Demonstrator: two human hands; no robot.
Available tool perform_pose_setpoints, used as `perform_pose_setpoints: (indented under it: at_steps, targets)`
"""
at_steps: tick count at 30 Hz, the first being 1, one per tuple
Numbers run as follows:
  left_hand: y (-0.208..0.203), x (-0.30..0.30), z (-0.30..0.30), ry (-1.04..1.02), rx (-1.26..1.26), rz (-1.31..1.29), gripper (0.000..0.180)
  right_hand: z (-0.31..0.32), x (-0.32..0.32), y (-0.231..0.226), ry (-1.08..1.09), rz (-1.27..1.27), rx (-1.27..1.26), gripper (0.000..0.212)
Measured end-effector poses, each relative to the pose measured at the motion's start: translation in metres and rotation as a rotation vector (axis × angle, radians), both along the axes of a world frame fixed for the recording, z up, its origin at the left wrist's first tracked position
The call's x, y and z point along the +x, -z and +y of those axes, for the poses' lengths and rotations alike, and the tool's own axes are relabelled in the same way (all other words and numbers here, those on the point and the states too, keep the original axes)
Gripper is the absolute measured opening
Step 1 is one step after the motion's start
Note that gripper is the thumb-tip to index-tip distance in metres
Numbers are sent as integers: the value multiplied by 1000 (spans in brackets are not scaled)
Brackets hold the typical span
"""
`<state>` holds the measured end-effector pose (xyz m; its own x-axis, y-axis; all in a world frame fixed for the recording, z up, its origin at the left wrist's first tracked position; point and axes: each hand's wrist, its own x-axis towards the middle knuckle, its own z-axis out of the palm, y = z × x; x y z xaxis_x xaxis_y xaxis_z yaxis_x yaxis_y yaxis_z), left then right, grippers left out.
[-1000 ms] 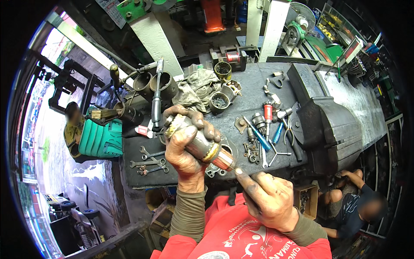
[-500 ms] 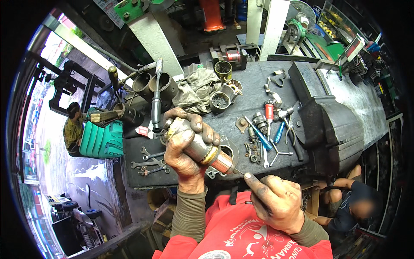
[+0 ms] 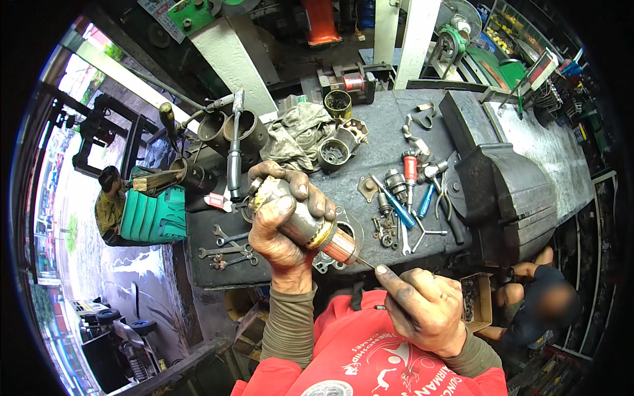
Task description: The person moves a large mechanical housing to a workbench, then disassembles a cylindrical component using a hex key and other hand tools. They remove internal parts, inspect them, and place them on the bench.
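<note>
My left hand [image 3: 284,221] is wrapped around a motor armature [image 3: 338,245], a dark metal cylinder with a copper-coloured commutator and yellowish winding edges. It is held tilted above the bench's front edge, the copper end pointing down toward my right hand [image 3: 426,307]. That hand is closed, its index finger stretched along a thin metal rod [image 3: 365,263] whose tip meets the end of the commutator. Whatever part of the rod lies in the palm is hidden. Behind the armature, a flat metal housing plate [image 3: 350,224] lies on the bench, partly covered.
The dark bench [image 3: 389,119] bears a grey rag [image 3: 300,132], metal cups [image 3: 333,153], spanners [image 3: 228,247], pliers [image 3: 444,198] and a red-bodied tool [image 3: 410,170]. A large black casing [image 3: 505,198] stands right. A co-worker [image 3: 545,307] crouches at lower right beside a box [image 3: 482,300].
My hands and the armature keep almost the same pose. The view has shifted slightly. The co-worker at lower right has changed arm position, and the box beside them shows more.
</note>
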<state>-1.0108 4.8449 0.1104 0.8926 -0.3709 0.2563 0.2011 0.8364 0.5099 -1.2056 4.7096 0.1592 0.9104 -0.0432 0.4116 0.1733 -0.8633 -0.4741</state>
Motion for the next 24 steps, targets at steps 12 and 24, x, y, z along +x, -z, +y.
perform_pose_setpoints:
  at_steps: [12, 24]
  targets:
    - [-3, -4, -4, 13, 15, 15, 45, -1, -1, 3, -1, -12, -13, 53]
    - [-4, -10, -9, 19, 74, 32, 44, 0, 9, 15, 1, -49, 37, 54]
